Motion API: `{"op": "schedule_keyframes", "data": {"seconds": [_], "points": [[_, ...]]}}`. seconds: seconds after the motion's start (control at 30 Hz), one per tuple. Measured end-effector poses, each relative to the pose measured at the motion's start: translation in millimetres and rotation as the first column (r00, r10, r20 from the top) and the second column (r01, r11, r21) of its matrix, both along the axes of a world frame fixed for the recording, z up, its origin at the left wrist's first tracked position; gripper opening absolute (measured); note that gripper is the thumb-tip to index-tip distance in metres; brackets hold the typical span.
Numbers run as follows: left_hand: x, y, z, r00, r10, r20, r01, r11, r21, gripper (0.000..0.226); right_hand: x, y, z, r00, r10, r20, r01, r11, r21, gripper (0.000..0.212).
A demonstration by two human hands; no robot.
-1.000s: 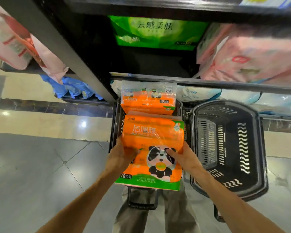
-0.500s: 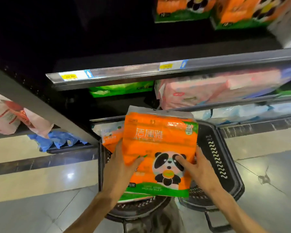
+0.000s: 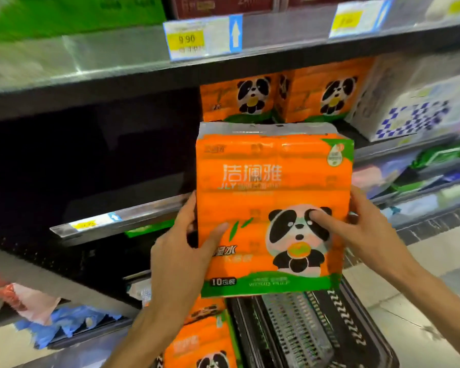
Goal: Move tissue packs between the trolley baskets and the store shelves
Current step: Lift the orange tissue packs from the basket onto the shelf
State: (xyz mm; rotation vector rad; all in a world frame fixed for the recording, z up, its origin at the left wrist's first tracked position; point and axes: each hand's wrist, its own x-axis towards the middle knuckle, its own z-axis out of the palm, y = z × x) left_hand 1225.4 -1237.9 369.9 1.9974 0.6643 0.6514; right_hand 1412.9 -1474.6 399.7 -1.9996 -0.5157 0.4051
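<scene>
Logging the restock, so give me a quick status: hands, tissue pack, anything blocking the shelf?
Left hand and right hand grip the orange panda tissue pack, upright at shelf height. Two matching packs sit on the shelf behind; dark gap to their left looks open.

The single head-worn camera looks forward and slightly down, close to the grey metal store shelves [image 3: 117,67].

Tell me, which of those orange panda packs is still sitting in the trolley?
The orange pack at the bottom, below the left hand. Another is held up by both hands; two stand on the shelf behind.
</scene>
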Motion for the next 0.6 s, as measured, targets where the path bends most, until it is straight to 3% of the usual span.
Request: {"op": "schedule_keyframes", "data": {"seconds": [0.07, 0.2, 0.47, 0.6], "points": [[21, 13, 16, 0.999, 0.011, 0.030, -0.011, 1.000, 0.008, 0.070, 26, 13, 19, 0.999, -0.011, 0.049, 0.011, 1.000, -0.002, 0.067], [64, 39, 41, 0.999, 0.010, 0.051, -0.008, 0.999, -0.042, 0.068, 76, 41, 46, 0.988, 0.050, 0.149, -0.043, 0.998, -0.051, 0.066], [135, 98, 67, 0.988, 0.153, -0.015, -0.146, 0.966, 0.212, 0.048, 162, 100, 70, 0.961, 0.115, 0.252, -0.093, 0.991, -0.098, 0.059], [177, 127, 71, 0.972, 0.230, 0.037, -0.232, 0.942, 0.243, 0.081, 198, 131, 73, 0.956, 0.079, 0.284, -0.076, 0.997, -0.022, 0.048]]}}
